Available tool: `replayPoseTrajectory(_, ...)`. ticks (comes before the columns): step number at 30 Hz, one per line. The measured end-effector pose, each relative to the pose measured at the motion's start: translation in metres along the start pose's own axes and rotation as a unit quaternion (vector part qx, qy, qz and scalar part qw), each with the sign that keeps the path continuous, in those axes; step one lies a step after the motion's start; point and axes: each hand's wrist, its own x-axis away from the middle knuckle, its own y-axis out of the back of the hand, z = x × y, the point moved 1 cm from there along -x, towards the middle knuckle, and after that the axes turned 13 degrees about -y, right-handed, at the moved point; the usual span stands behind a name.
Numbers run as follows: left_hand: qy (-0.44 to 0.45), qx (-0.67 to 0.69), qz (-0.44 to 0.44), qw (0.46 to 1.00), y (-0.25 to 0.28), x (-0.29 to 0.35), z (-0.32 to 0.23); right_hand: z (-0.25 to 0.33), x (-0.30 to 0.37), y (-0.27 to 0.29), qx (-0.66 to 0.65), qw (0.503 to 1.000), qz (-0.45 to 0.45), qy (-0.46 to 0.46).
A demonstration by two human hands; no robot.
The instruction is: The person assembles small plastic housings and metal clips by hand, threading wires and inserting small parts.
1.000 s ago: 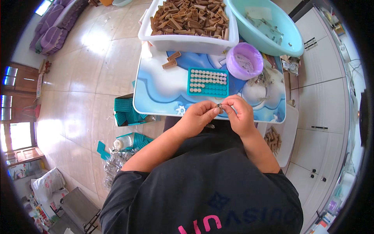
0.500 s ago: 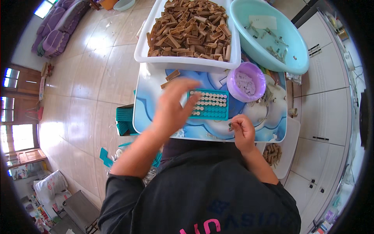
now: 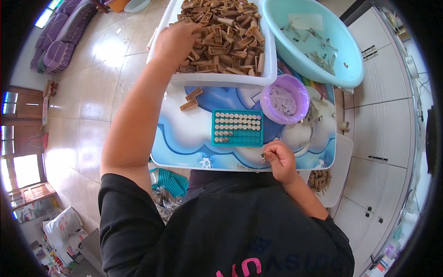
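Observation:
My left hand (image 3: 177, 42) reaches over the left side of a large white bin (image 3: 221, 79), its fingers apart and touching the brown plastic pieces (image 3: 226, 41) heaped inside. Near the table's front edge, my right hand (image 3: 280, 161) is closed in a pinch on a small metallic part (image 3: 264, 157), whose exact kind I cannot make out. Between the hands lies a teal tray (image 3: 237, 143) with rows of round pegs. Pale round discs fill its upper rows, and several greyer ones sit at the left of the fourth row.
Two brown hollow pieces (image 3: 191, 99) lie left of the tray. A purple tub (image 3: 303, 99) of pale bits stands to its right, with small metal parts (image 3: 313, 112) beside it. A light-blue basin (image 3: 353, 55) stands behind. Teal trays (image 3: 173, 182) sit below the table's left edge.
My left hand has moved from beside the tray up and away into the bin of brown pieces. My right hand keeps its pinch on the small metallic part. The view has shifted slightly.

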Motion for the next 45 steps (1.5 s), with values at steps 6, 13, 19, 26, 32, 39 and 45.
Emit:
replayPoseTrajectory(6,-0.140,0.235,-0.158,0.949,0.022,0.056,-0.056,0.033,-0.007,0.007,-0.033,0.999,0.012,0.036)
replayPoseTrajectory(13,-0.031,0.566,0.110,0.817,-0.008,0.151,-0.134,0.062,-0.025,-0.020,-0.103,0.990,0.048,0.086)
replayPoseTrajectory(19,0.150,0.749,0.015,0.645,-0.036,0.179,-0.136,0.055,-0.013,-0.042,-0.114,0.992,0.023,0.053)
replayPoseTrajectory(26,0.233,0.828,-0.068,0.506,-0.051,0.195,-0.147,0.053,-0.011,-0.050,-0.072,0.995,0.040,0.049)
replayPoseTrajectory(32,0.191,0.880,0.008,0.436,-0.055,0.200,-0.144,0.063,-0.023,-0.043,0.069,0.983,-0.076,0.152)
replayPoseTrajectory(39,0.183,0.890,0.004,0.417,-0.059,0.199,-0.150,0.058,-0.030,-0.046,0.100,0.974,-0.106,0.172)
replayPoseTrajectory(45,0.201,0.887,-0.010,0.415,-0.059,0.200,-0.151,0.061,-0.031,-0.049,0.155,0.957,-0.131,0.210)
